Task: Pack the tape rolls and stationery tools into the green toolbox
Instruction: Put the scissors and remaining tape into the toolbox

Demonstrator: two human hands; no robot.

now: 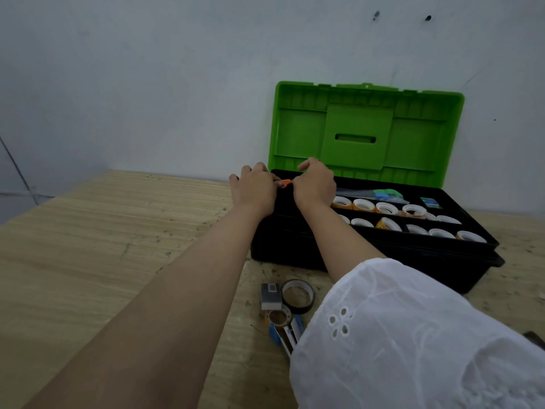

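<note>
Left hand [255, 190] and right hand [315, 184] pinching orange tool [286, 183] between them, holding it over green toolbox [300, 128] left end; next move likely needing release, then reaching for black tape roll [298, 296].

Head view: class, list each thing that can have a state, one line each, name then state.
Toolbox lid: open, standing upright.
Toolbox base: partly filled with tape rolls.
Tape rolls in tray: packed, lying in compartments.
Orange item: pinched between both hands over the tray.
Left hand: pinching the orange item.
Right hand: pinching the orange item.
Black tape roll: unpacked, flat on the table.
Blue and white tool: unpacked, on the table.
</note>
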